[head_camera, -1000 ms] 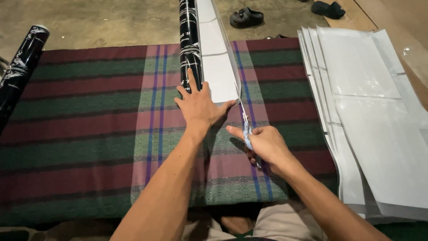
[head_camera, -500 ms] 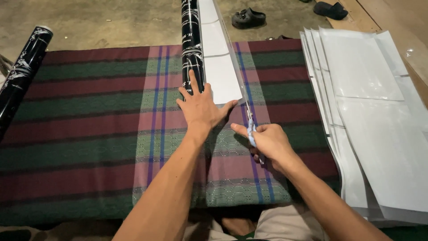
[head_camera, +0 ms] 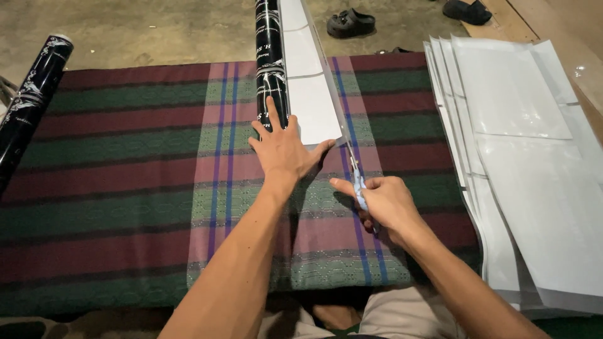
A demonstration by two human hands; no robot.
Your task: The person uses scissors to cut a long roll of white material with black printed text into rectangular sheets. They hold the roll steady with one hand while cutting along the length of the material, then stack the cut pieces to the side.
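Scissors (head_camera: 357, 182) are gripped in the closed right hand (head_camera: 386, 204), blades at the white sheet's (head_camera: 311, 110) near edge.
The sheet is pinned by the flat, open left hand (head_camera: 282, 147) against the black roll (head_camera: 270, 59), on the striped cloth (head_camera: 125, 163); cut sheets (head_camera: 521, 157) are stacked aside.

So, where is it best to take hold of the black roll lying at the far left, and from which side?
Grip the black roll around its round body near the upper end, which rests on the bare floor, coming from above. It lies slanted and free, far from the left hand and right hand; its lower end runs out of view.
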